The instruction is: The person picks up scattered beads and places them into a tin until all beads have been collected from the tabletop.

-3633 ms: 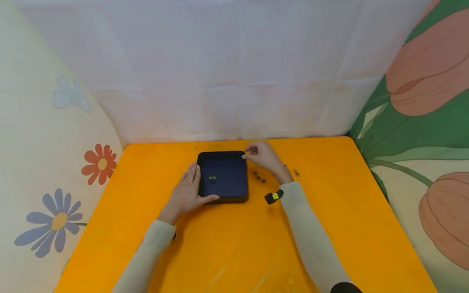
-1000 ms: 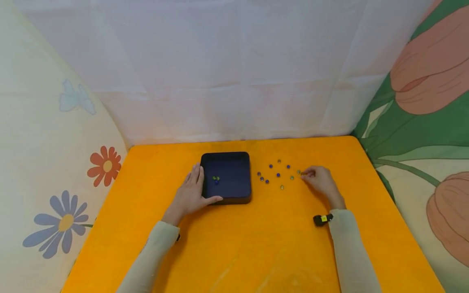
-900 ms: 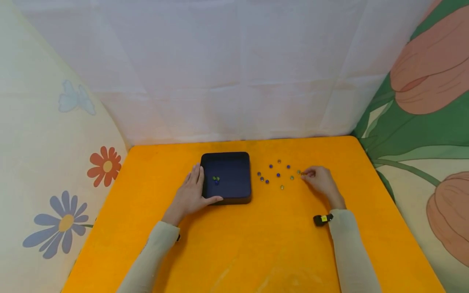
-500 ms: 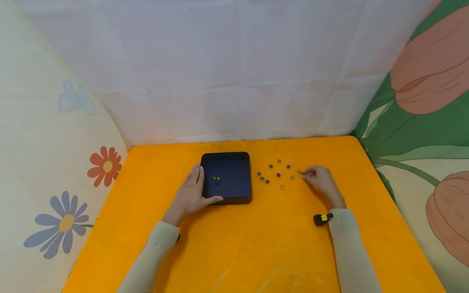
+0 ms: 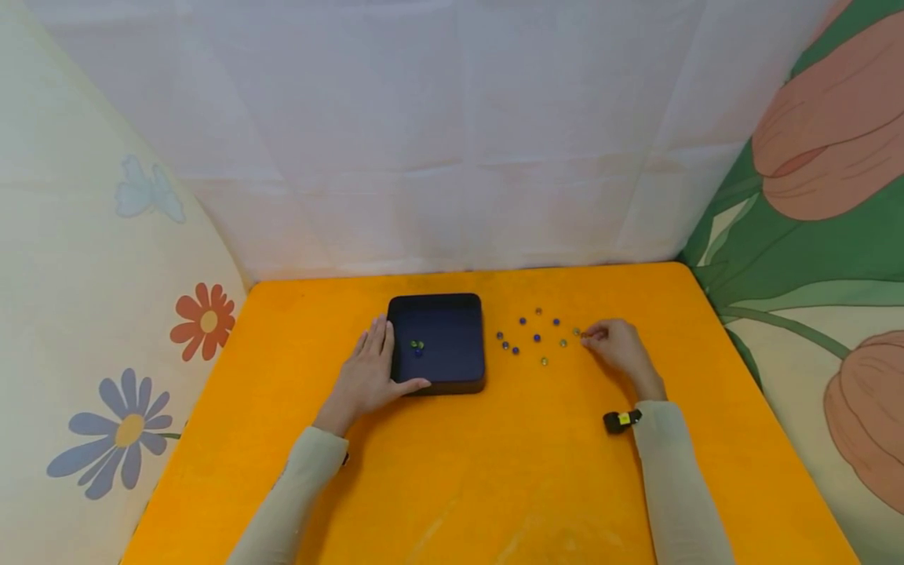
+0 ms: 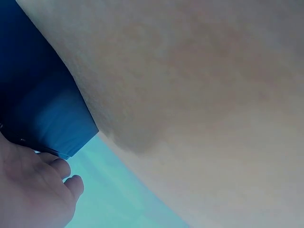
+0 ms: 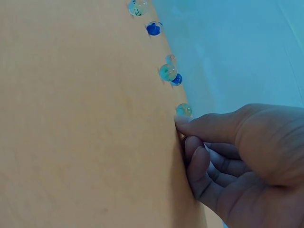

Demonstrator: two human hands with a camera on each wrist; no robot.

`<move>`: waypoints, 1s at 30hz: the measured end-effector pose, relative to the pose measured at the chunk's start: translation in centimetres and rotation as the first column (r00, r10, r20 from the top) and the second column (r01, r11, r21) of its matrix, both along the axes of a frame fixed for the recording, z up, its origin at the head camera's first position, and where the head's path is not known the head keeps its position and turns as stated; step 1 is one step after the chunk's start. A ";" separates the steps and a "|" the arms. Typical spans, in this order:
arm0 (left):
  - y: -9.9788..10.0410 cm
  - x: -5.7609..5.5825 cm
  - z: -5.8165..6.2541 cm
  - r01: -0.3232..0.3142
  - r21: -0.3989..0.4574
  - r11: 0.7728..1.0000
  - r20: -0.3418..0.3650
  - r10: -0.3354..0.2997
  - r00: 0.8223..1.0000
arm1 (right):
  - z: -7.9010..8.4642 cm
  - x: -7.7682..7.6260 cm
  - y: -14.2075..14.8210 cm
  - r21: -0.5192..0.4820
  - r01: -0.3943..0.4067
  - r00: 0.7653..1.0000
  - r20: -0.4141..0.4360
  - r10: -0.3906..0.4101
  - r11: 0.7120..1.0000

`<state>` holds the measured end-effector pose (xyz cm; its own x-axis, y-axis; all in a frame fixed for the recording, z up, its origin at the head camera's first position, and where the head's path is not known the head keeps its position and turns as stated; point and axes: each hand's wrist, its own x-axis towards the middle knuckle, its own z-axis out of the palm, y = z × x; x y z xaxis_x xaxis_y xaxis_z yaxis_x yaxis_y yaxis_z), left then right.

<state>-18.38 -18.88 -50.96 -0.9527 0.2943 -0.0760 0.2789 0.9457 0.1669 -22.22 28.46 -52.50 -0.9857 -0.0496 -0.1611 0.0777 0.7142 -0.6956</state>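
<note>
- Tray [image 5: 455, 388] is braced by straight-fingered left hand [image 5: 366, 374]
- Pickup stage, seemingly: marble [image 5: 584, 336] is pinched by right hand [image 5: 621, 347] toward table's [image 5: 466, 471] right edge
- Careful lift seems needed

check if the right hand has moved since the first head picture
Yes, the right hand has moved right, away from the box, to the rightmost marbles.

Orange table [image 5: 452, 486] — white backdrop [image 5: 452, 141] — flowered panels [image 5: 833, 267]

Pale grey-green sleeves [image 5: 681, 479] meet a black wrist device [image 5: 613, 424] marked yellow.
</note>
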 end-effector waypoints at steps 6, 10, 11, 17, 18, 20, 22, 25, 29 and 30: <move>-0.1 -0.1 -0.2 0.003 -0.007 1.000 -0.004 -0.003 1.000 | 0.0 -0.1 0.0 -0.002 0.002 1.000 0.019 -0.002 1.000; -0.1 -0.1 -0.2 0.004 -0.006 1.000 -0.009 -0.004 1.000 | -0.1 -0.1 0.0 -0.005 0.009 1.000 0.021 -0.009 1.000; -0.1 -0.1 -0.2 0.004 -0.006 1.000 -0.011 -0.004 1.000 | -0.1 -0.1 0.0 -0.005 0.009 1.000 0.020 -0.009 1.000; -0.1 -0.1 -0.3 0.005 -0.007 1.000 -0.019 -0.006 1.000 | -0.1 -0.2 -0.1 -0.002 0.005 1.000 0.016 -0.005 1.000; -0.1 -0.1 -0.2 0.006 -0.006 1.000 -0.020 -0.006 1.000 | -0.1 -0.2 -0.1 -0.003 0.006 1.000 0.017 -0.006 1.000; -0.1 0.0 -0.2 0.007 -0.004 1.000 -0.020 -0.007 1.000 | 0.0 -0.2 -0.2 -0.004 0.008 1.000 0.020 -0.008 1.000; -0.2 0.0 -0.2 0.006 -0.004 1.000 -0.019 -0.006 1.000 | 0.2 -0.1 -0.2 -0.005 0.008 1.000 0.023 -0.008 1.000; -0.2 0.0 -0.2 0.005 -0.004 1.000 -0.017 -0.005 1.000 | 0.2 -0.1 -0.3 0.002 0.002 1.000 0.018 -0.002 1.000; -0.2 0.0 -0.2 0.003 0.001 1.000 -0.022 -0.003 1.000 | 0.3 -0.1 -0.3 0.007 0.001 1.000 0.014 -0.001 1.000; -0.1 0.0 -0.1 0.003 0.006 1.000 -0.023 -0.003 1.000 | 0.2 -0.1 -0.3 0.005 0.002 1.000 0.015 -0.002 1.000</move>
